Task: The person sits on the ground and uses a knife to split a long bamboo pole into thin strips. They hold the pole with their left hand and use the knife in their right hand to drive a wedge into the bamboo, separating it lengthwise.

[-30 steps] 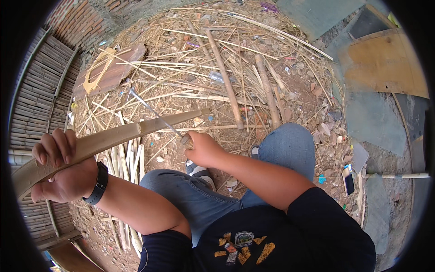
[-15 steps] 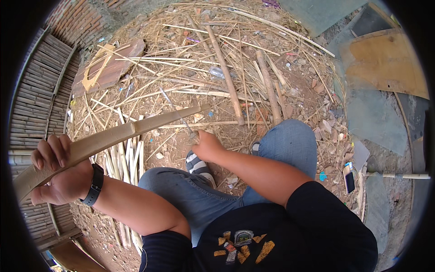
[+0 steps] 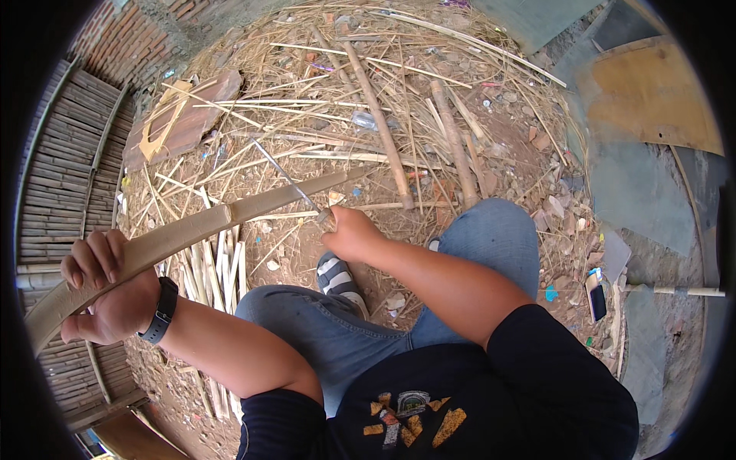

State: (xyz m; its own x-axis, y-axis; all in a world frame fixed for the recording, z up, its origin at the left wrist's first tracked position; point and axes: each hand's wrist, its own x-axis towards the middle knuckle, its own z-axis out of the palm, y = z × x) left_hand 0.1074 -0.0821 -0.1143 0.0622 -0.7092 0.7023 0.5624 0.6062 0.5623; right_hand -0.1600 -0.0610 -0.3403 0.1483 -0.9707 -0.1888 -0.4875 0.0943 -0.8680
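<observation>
A long strip of split bamboo (image 3: 180, 239) slants from the left edge toward the middle, its narrow end farthest to the right. My left hand (image 3: 123, 310), with a dark watch at the wrist, is closed around its wide near end. In my right hand (image 3: 354, 234) is the handle of a long, thin-bladed knife (image 3: 277, 169). The blade crosses the bamboo close to the narrow end and points up and left. Whether its edge bites into the bamboo is too fine to tell. A node ridge shows midway along the strip.
Beside my left knee lies a pile of split bamboo strips (image 3: 222, 264). Bamboo poles (image 3: 376, 123) and loose shavings litter the ground ahead. A phone (image 3: 596, 297) rests at the right, near grey sheets (image 3: 640, 199). A bamboo wall (image 3: 57, 184) stands at the left.
The knife's tip has swung left and a little up, with more blade showing beyond the bamboo. The strip and my left hand have shifted only slightly.
</observation>
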